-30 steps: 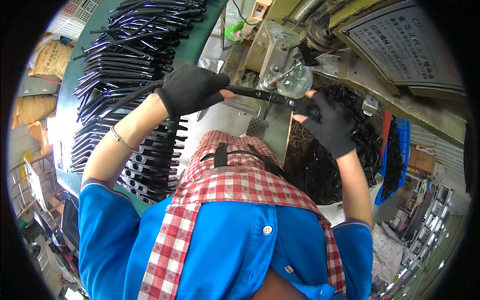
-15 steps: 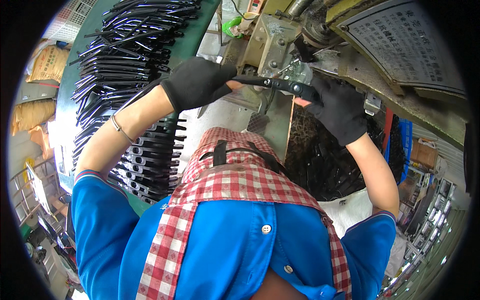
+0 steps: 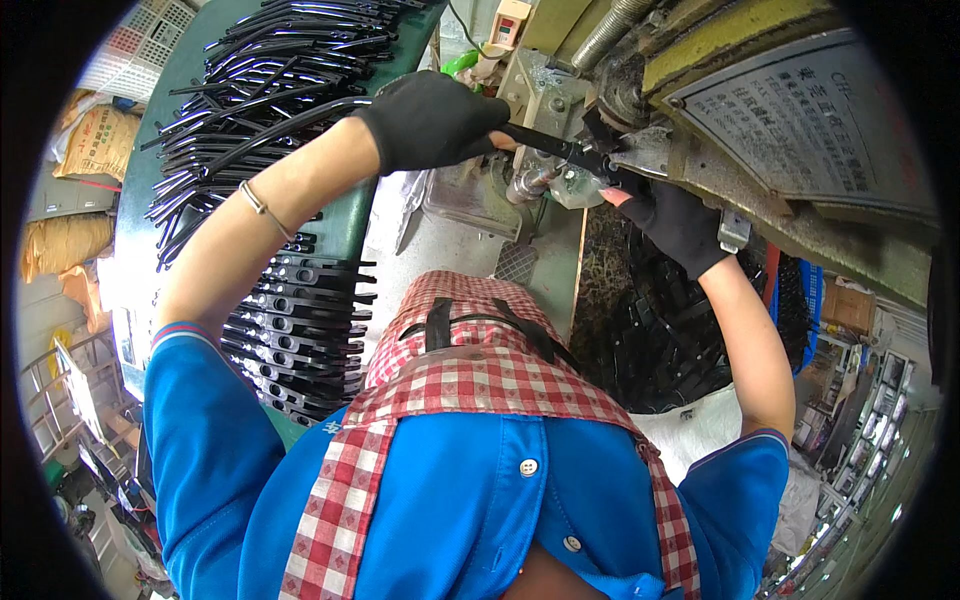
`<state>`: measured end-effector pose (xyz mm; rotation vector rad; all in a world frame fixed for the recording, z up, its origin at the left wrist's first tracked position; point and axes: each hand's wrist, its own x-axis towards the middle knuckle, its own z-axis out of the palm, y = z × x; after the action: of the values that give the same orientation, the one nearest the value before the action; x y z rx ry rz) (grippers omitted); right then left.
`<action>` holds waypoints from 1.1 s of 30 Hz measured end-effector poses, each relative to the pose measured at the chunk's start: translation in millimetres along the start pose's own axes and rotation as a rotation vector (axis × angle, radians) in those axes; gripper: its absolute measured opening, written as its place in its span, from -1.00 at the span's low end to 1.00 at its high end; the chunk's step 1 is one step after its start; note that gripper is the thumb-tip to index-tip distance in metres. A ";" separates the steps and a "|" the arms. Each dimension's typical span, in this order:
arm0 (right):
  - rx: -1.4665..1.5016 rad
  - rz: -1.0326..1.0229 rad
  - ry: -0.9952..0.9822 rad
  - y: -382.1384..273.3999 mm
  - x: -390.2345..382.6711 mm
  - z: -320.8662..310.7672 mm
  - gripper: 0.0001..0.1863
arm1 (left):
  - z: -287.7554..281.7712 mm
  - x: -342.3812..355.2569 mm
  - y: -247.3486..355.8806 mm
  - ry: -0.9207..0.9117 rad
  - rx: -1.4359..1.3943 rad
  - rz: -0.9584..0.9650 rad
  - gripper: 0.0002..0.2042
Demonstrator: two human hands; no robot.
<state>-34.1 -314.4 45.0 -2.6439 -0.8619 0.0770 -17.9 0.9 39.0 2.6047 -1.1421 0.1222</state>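
Left hand [image 3: 430,125] clamped on black bar [image 3: 550,143] at 1 o'clock; right hand [image 3: 670,222] gripping its far end. Bar long, slim, beside machine [image 3: 720,50]. Metal plate [image 3: 790,110], 2 o'clock, printed characters. Sack [image 3: 100,140], 10 o'clock, also printed. Green table [image 3: 345,222], 10 o'clock, heaped with glossy black parts [image 3: 290,65].

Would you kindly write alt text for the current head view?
Black-gloved left hand and right hand hold a long black bar at a machine. To the left, many similar black parts lie on a green table.
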 end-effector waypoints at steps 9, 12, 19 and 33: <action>-0.004 0.232 -0.261 -8.0 11.0 -0.3 -0.45 | 13.5 1.8 -6.4 -0.133 0.087 -0.051 -0.69; -0.116 0.294 -0.204 24.8 5.1 41.3 -0.49 | 33.5 5.3 -16.5 -0.101 0.072 0.009 -0.66; -0.176 0.252 0.146 0.2 -11.8 51.3 -0.59 | 33.9 -0.2 -18.7 -0.017 0.094 0.033 -0.75; 0.430 0.241 0.042 4.8 -39.2 131.1 -0.80 | 27.6 -15.4 -19.8 -0.071 0.009 -0.088 -0.70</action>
<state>-84.3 -299.1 -81.5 -2.3176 -0.4464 0.2384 -15.0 16.2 5.2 2.6815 -1.0501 0.0168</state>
